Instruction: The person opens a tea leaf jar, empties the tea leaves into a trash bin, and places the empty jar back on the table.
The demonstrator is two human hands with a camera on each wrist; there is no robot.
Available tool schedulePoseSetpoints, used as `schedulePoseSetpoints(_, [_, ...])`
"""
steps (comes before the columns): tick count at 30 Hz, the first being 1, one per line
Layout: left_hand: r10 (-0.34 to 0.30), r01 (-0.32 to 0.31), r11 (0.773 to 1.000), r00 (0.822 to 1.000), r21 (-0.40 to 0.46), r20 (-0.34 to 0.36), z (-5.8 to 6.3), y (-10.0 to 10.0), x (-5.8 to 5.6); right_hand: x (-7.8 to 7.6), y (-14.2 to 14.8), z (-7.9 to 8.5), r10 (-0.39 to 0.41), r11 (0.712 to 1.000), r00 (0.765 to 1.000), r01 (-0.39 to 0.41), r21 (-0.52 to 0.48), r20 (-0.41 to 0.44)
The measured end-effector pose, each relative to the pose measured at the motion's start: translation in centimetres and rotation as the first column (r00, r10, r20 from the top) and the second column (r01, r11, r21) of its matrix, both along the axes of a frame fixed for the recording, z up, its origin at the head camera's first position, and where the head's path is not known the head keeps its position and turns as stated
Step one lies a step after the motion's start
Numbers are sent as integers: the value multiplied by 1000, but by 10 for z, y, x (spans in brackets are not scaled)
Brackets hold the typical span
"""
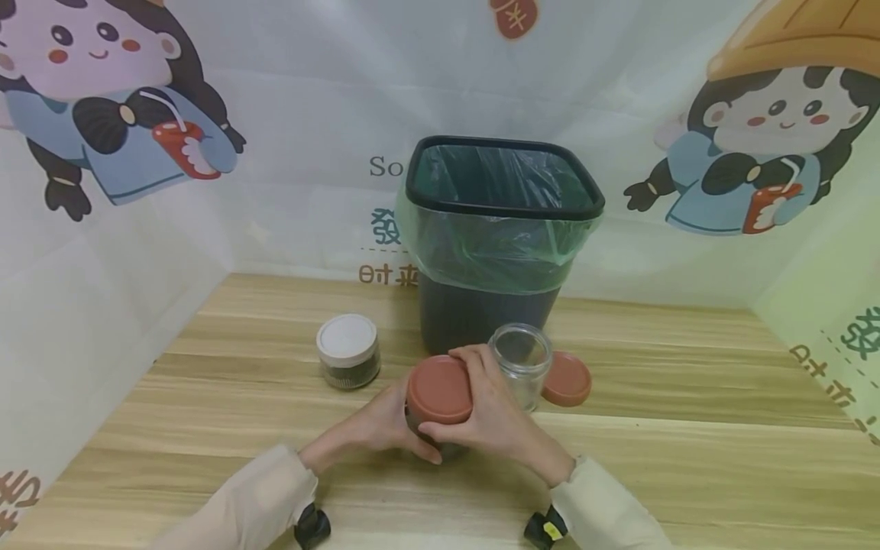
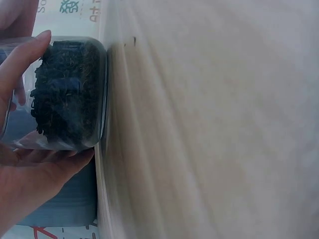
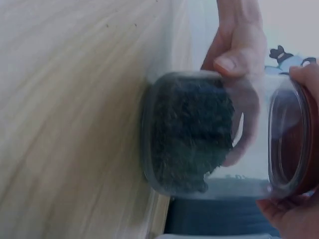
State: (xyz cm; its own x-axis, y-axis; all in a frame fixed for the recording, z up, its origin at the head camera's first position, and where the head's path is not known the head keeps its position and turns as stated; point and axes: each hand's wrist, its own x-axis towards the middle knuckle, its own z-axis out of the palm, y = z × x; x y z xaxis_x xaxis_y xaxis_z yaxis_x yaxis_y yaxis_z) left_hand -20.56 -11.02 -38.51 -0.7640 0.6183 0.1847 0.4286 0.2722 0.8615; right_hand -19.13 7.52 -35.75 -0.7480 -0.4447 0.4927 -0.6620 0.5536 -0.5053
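A clear jar (image 3: 254,149), partly filled with dark dried leaves that look like tea, stands on the table with a red lid (image 1: 440,388) on its mouth. My left hand (image 1: 385,420) wraps round the jar's side, thumb in front. From above and the right, my right hand (image 1: 491,405) grips the red lid by its rim. In the left wrist view, the leaves (image 2: 70,94) fill the lower part of the jar. Just beyond my right hand is an open clear jar (image 1: 524,363), and a second red lid (image 1: 567,380) lies beside it.
Behind the jars stands a dark trash bin (image 1: 481,313) with a green liner (image 1: 495,252). A white-lidded jar (image 1: 348,351) with dark contents sits at the left. The wooden table (image 1: 653,466) meets a printed cloth backdrop (image 1: 302,153) at the back and sides.
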Motion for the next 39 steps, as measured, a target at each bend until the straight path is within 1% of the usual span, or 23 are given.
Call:
schedulePoseSetpoints(5, [-38, 38, 999, 999, -18, 17, 1, -1, -2, -3, 6, 4, 99, 995, 992, -99, -5, 75])
schedulePoseSetpoints(12, [-84, 84, 996, 996, -16, 0, 2, -1, -4, -7, 15, 9, 194, 980, 965, -197, 3, 177])
schedulePoseSetpoints(16, [-88, 88, 996, 996, -27, -10, 2, -1, -5, -8, 20, 13, 243, 966, 945, -256, 33, 218])
schedulePoseSetpoints(19, [-87, 86, 996, 996, -37, -28, 1, -1, -6, -6, 20, 15, 253, 961, 941, -271, 55, 224])
schedulePoseSetpoints(20, [-87, 86, 996, 996, -37, -33, 1, -1, -6, -5, 20, 15, 243, 963, 945, -262, 60, 220])
schedulePoseSetpoints(23, [-93, 92, 996, 996, -18, -11, 1, -1, -5, -3, 15, 13, 192, 977, 964, -206, 59, 184])
schedulePoseSetpoints(26, [-95, 95, 995, 995, 5, 31, 1, -1, -4, 0, 10, 8, 120, 991, 983, -126, 38, 140])
schedulePoseSetpoints(30, [-104, 103, 994, 994, 28, 43, -1, -1, -4, 3, 5, 3, 41, 999, 996, -42, 15, 73])
schedulePoseSetpoints(34, [-110, 108, 993, 993, 45, 40, -1, 0, -3, 5, 0, 1, -29, 1000, 999, 29, 11, -19])
schedulePoseSetpoints(36, [-98, 97, 994, 994, 40, 38, -1, 0, -3, 6, -2, 1, -61, 998, 996, 62, 9, -63])
schedulePoseSetpoints(39, [-77, 76, 997, 997, 26, 34, 0, 0, -2, 8, -5, 1, -97, 995, 991, 97, 1, -96])
